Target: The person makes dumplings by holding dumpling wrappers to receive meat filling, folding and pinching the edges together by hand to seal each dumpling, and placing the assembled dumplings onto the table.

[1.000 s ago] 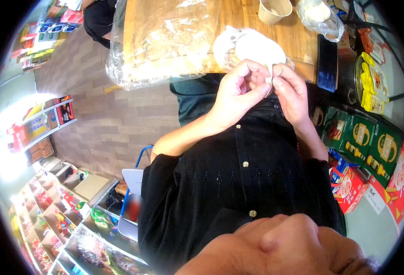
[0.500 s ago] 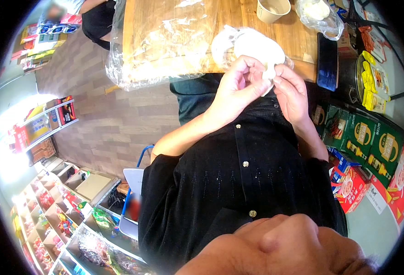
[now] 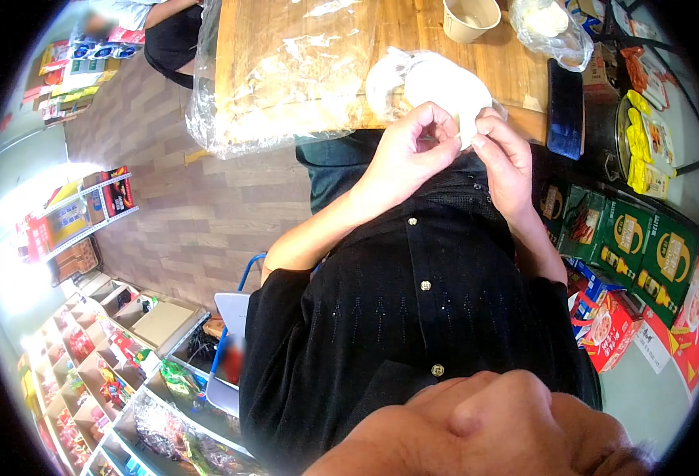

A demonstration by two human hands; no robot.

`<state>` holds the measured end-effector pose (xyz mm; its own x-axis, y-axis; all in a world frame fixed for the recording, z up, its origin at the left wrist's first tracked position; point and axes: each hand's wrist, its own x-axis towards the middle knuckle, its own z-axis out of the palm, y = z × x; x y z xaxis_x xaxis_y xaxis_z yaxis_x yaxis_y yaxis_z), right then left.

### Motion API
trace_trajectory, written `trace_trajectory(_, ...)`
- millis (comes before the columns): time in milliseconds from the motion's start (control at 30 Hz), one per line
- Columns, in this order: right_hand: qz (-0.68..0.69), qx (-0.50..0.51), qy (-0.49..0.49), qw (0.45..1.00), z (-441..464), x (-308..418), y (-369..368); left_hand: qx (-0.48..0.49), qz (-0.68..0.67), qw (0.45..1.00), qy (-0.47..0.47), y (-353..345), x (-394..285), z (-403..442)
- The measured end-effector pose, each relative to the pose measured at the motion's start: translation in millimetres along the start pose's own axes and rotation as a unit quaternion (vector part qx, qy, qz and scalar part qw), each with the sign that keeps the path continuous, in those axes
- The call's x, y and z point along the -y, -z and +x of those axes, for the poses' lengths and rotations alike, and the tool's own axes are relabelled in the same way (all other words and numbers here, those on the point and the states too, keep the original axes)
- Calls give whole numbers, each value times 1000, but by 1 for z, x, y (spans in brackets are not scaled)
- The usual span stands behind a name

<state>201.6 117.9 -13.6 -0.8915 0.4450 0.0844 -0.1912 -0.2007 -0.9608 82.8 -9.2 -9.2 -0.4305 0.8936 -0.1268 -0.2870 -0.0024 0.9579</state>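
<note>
Between both hands, just off the near edge of the table, is a thin white dough wrapper. My left hand pinches its left side between thumb and bent fingers. Thumb and fingertips of my right hand are closed on the other side. Directly beyond the fingertips, a pile of round white dough wrappers lies on a crumpled clear plastic bag. The fingers hide part of the held wrapper, so its full shape does not show.
Clear plastic film covers the left part of the wooden table. A paper bowl and a bagged white lump stand farther back. A dark phone-like slab lies at the right edge. Boxes crowd my right side.
The white dough between my fingers looked narrow and bunched, hanging below the fingertips; now it sits flatter and higher against the pile. Both hands stay close together in nearly the same place.
</note>
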Motion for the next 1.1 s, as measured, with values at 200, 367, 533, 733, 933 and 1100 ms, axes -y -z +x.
trace_trajectory(200, 49, -43, -41, 997, 1, -3, 5, 23, -94, 993, 63, 7, 4, 3)
trace_trajectory(367, 290, -79, -120, 946, 5, -3, 13, 6, -230, 972, 54, 11, 16, 7)
trace_trajectory(533, 369, -124, -131, 912, 3, -5, 22, -13, -307, 952, 4, 17, 19, 16)
trace_trajectory(733, 449, -141, -140, 871, -3, -5, 51, -15, -432, 899, 66, 22, 10, 21)
trace_trajectory(933, 453, -155, -100, 872, -13, -4, 80, -26, -368, 929, 24, 26, 7, 32)
trace_trajectory(1100, 386, -177, -67, 903, -18, 1, 93, -23, -315, 949, 16, 27, 1, 44)
